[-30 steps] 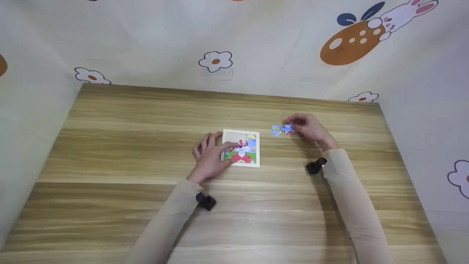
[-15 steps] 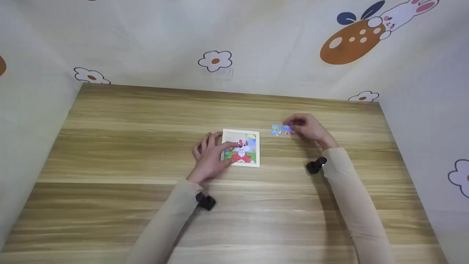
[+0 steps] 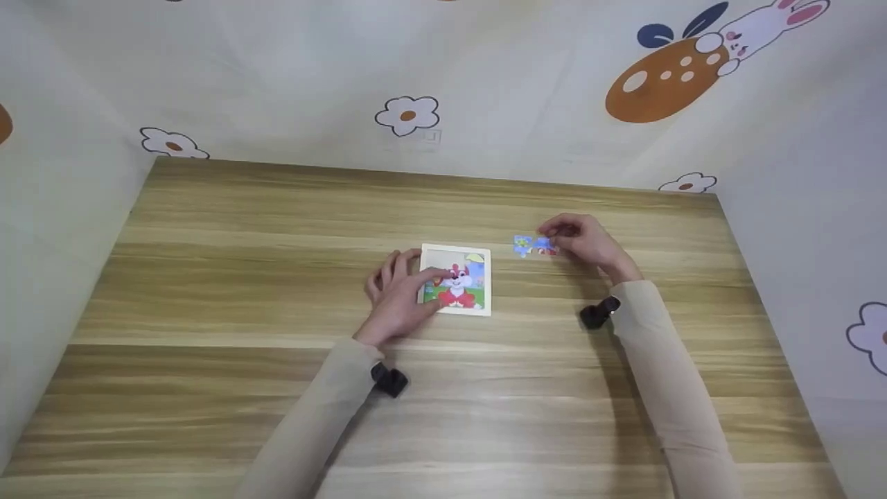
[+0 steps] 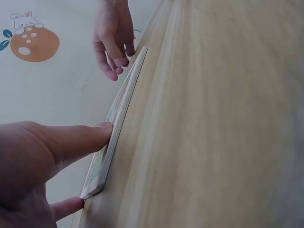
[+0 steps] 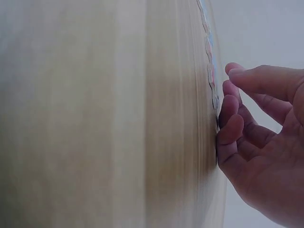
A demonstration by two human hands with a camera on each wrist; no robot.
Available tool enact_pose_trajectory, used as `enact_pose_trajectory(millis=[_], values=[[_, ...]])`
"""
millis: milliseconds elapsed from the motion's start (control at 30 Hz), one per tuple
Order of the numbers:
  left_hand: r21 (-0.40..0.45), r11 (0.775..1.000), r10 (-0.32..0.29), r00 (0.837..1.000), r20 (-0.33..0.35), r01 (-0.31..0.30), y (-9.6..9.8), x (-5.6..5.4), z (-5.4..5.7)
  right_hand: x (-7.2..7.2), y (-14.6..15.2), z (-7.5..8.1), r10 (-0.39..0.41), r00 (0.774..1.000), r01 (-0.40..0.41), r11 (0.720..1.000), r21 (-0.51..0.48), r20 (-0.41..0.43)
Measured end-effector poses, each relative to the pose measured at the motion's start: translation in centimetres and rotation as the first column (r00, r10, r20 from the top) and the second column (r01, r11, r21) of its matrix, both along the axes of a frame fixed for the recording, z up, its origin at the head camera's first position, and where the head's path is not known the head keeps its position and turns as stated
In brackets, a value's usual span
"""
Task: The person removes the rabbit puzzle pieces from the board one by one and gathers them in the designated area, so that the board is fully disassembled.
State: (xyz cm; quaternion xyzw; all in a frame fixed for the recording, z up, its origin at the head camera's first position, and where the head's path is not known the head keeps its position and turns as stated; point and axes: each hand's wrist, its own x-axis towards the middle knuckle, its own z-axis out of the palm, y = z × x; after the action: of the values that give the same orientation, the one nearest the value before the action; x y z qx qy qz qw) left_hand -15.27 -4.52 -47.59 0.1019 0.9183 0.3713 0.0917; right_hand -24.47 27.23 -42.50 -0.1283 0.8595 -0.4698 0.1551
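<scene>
A small square puzzle board (image 3: 489, 284) with a pale frame and a rabbit picture lies mid-table. My left hand (image 3: 398, 301) rests at its left side, thumb and index finger reaching over the picture, the other fingers at the left edge. In the left wrist view the straight thumb (image 4: 90, 137) presses on the frame's rim. Right of the board, two blue puzzle pieces lie flat: one piece (image 3: 522, 245) apart from the hand, another piece (image 3: 546, 250) partly hidden under my right hand (image 3: 582, 239). Loosely bent fingers (image 5: 229, 107) of that hand come down beside the pieces.
The wood-grain table (image 3: 277, 416) meets a patterned cloth wall (image 3: 485, 83) at the back and both sides. A black wrist camera (image 3: 389, 380) sits below the left hand, another black camera (image 3: 599, 313) below the right.
The piece under my right hand has shifted slightly, with more of its red lower part showing. My left hand and the board have stayed in place.
</scene>
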Motion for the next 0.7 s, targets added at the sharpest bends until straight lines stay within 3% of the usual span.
enact_pose_trajectory(millis=[267, 533, 700], values=[[0.019, 0.999, 0.029, 1.000, 0.013, -0.029, 0.9, 0.0, 0.8, 0.5, -0.2, 0.9, -0.032, 0.999, 0.032, 0.999, -0.013, -0.006], [0.003, 1.000, 0.005, 1.000, -0.008, -0.005, 2.0, 0.0, 1.2, 1.1, -1.5, 1.4, -0.032, 0.999, 0.032, 0.999, -0.002, -0.041], [-0.007, 1.000, -0.015, 1.000, -0.016, 0.015, 2.5, 0.1, 0.8, 0.3, -1.5, -0.5, -0.029, 1.000, 0.028, 0.998, -0.052, -0.012]])
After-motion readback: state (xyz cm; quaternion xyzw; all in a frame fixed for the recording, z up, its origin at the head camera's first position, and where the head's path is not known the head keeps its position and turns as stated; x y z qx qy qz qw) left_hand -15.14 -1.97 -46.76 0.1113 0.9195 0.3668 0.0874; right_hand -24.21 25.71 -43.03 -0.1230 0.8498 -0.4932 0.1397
